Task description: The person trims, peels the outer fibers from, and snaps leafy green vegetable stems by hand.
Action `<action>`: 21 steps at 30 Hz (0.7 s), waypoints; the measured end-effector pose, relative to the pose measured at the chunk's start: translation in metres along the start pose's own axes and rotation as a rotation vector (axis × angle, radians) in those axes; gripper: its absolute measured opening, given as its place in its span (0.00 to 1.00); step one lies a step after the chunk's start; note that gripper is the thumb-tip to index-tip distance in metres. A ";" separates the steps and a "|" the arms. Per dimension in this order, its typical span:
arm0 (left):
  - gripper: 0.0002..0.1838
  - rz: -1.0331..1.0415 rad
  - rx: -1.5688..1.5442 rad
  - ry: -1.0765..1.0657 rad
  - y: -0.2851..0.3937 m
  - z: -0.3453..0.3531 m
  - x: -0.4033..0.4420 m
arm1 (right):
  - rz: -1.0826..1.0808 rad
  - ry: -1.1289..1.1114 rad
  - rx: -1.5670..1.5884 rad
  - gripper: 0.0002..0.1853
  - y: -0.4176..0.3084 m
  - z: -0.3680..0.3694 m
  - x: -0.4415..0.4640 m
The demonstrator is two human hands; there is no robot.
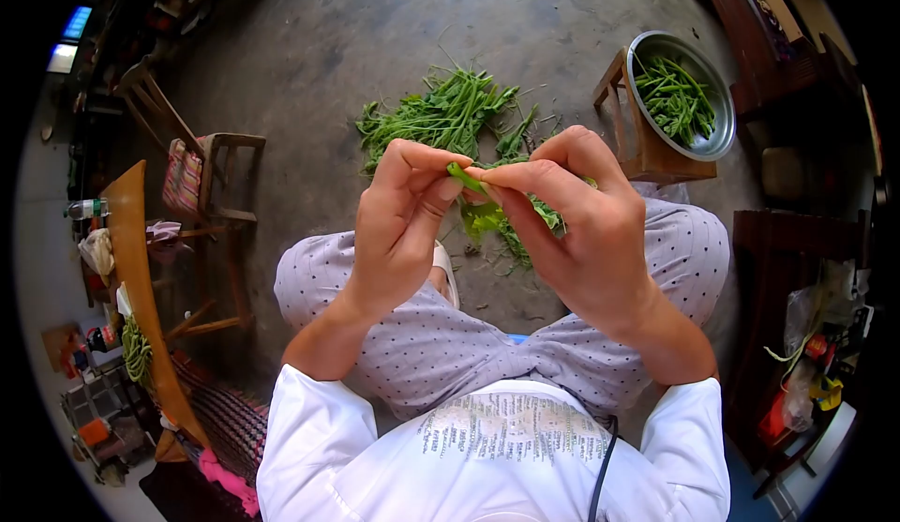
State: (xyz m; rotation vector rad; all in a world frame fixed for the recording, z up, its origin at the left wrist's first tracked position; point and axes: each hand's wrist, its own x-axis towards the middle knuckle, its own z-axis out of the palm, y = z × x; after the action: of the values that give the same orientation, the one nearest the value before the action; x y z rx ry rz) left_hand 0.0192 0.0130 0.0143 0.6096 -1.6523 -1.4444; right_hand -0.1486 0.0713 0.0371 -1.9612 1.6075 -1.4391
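Note:
Between my two hands, in front of my knees, is a short green vegetable stem [466,180]. The fingertips of my left hand [403,217] pinch at its upper left end. My right hand [586,227] grips the other end between thumb and forefinger. Beyond the hands, a loose heap of leafy green stalks [441,110] lies on the floor. More leaves [497,222] show below and between the hands, partly hidden by them. To the right, a metal basin [722,142] holds several cut green stems [675,100].
The basin sits on a wooden stool [656,161]. A wooden chair [230,138] with a striped cushion stands at the left, near a wooden table edge [141,269] bearing a bundle of long green beans [137,349]. Dark wooden furniture [787,250] is at the right.

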 end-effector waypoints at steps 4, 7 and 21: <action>0.06 -0.015 -0.051 0.007 -0.001 0.003 -0.002 | 0.058 0.006 0.050 0.04 -0.002 0.001 0.001; 0.06 -0.030 -0.050 0.019 -0.004 0.004 -0.002 | 0.107 -0.010 0.110 0.04 -0.002 0.000 0.003; 0.06 -0.054 -0.054 0.045 -0.004 0.006 -0.002 | 0.356 -0.185 0.306 0.06 -0.001 -0.010 0.010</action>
State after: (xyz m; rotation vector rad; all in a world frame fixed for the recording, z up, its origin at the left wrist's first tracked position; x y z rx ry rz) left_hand 0.0152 0.0170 0.0103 0.6557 -1.5681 -1.4982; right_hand -0.1565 0.0670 0.0475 -1.5007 1.4620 -1.2371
